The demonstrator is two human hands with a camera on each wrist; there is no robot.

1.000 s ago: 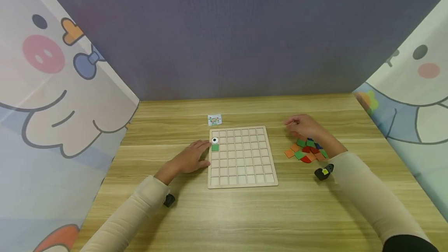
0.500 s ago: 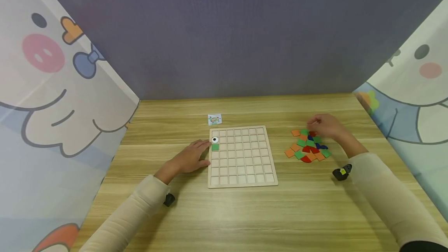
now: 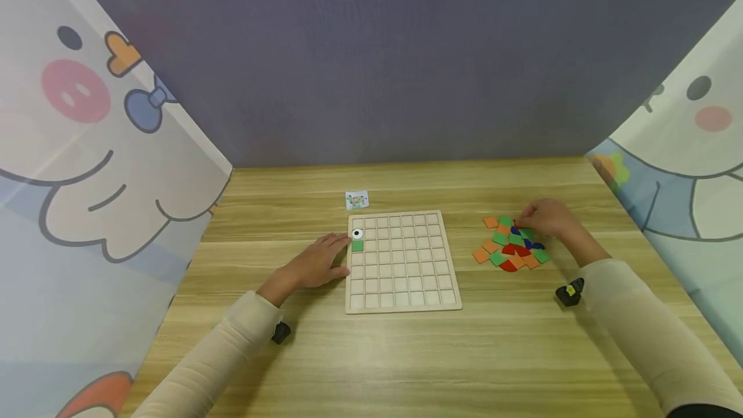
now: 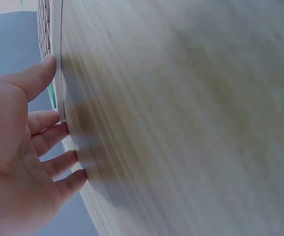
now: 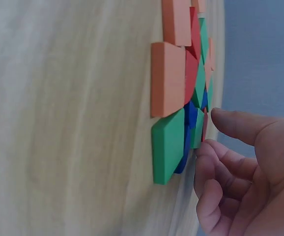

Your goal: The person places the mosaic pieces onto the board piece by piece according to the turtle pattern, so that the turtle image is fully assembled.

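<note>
The hands are well apart. The left hand (image 3: pixel 316 262) touches the left edge of the gridded board (image 3: pixel 400 276) with relaxed fingers. At the far side of the heaped pieces (image 3: pixel 515 239) on the bench (image 3: pixel 406 360), the right hand (image 3: pixel 550 217) has thumb and fingertips about a red piece (image 5: pixel 204 127) — pinched or not, I cannot tell. Neighbours crowd it, so a dragging fingertip could scatter them. A sideways push from the left might skid the board, jarring the eye piece (image 3: pixel 357 234) and green square (image 3: pixel 357 246) in its left column.
</note>
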